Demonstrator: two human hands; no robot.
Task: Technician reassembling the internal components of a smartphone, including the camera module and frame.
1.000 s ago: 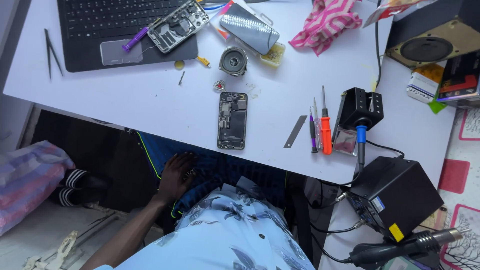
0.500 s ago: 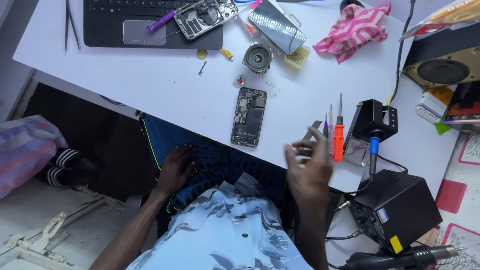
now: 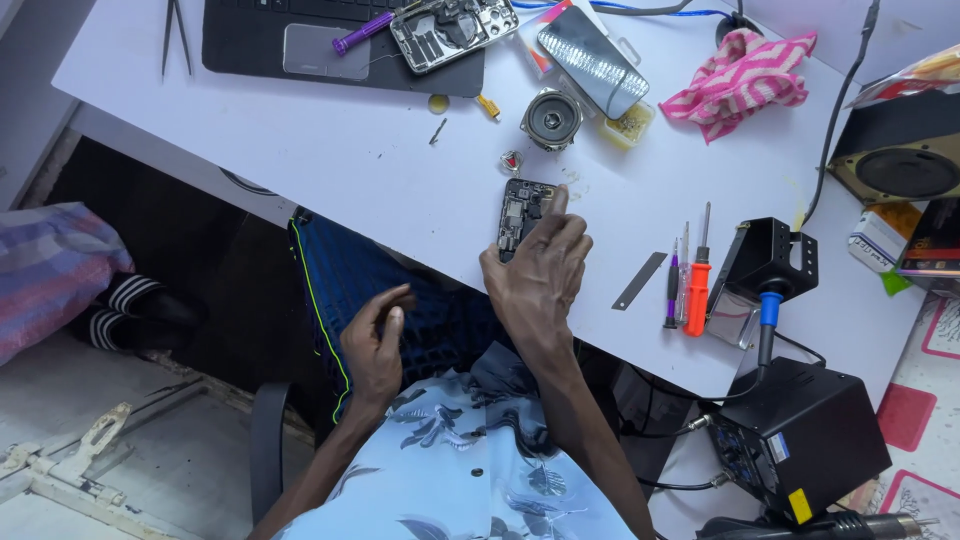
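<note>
The person's right hand (image 3: 540,275) lay over the opened phone (image 3: 520,210) near the front edge of the white tabletop (image 3: 330,150), its fingers (image 3: 563,232) curled around the lower half of the device and a fingertip resting on its right side, so the hand gripped the phone while it sat flat on the surface. The phone's upper half, with its exposed dark internals, showed beyond the knuckles. The left hand (image 3: 375,340) hung below the tabletop over the dark blue shorts (image 3: 340,270), fingers loosely bent and holding nothing that could be seen.

Just above the phone sat a small silvery part with a red centre (image 3: 511,161), and a little farther a round loudspeaker cone (image 3: 551,118). Another stripped phone frame (image 3: 452,30) rested on the black laptop (image 3: 300,40), beside a purple-handled tool (image 3: 362,32). A glass screen panel (image 3: 592,60) lay tilted near a pink-and-white cloth (image 3: 740,82). Tweezers (image 3: 176,35) lay at the far left of the tabletop.

To the right of the hand lay a thin metal strip (image 3: 639,280), then a purple screwdriver (image 3: 671,285) and an orange-handled screwdriver (image 3: 697,285) side by side. A black soldering-iron holder (image 3: 768,262) stood next to them, and a black rework station (image 3: 810,440) sat lower at the right.
</note>
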